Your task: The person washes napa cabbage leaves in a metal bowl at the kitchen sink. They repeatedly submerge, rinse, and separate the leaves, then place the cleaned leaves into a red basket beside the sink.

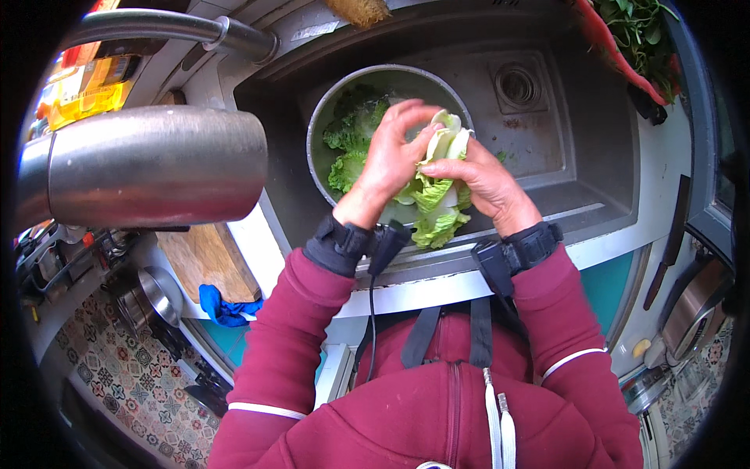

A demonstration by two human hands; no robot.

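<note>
A small bunch of pale green leafy vegetable, likely lettuce or cabbage (440, 205), hangs leaf ends down between my hands, over the near right rim of a round metal bowl (316, 158). My right hand (489, 182) grips it from the right, the thumb lying across the pale stalks. On its left, my left hand (389, 152) has bent fingers at the stalk end; its fingertips touch the stalks. Loose green leaves (347, 170) lie inside the bowl. The bowl stands in the left part of a dark sink (597, 135).
A large metal faucet (158, 167) juts in at left. Right of the bowl is the sink drain (518, 83). A wooden cutting board (205, 258) and blue cloth (225, 306) lie at left. Leafy greens (636, 29) are at upper right; a knife (668, 243) lies on the right counter.
</note>
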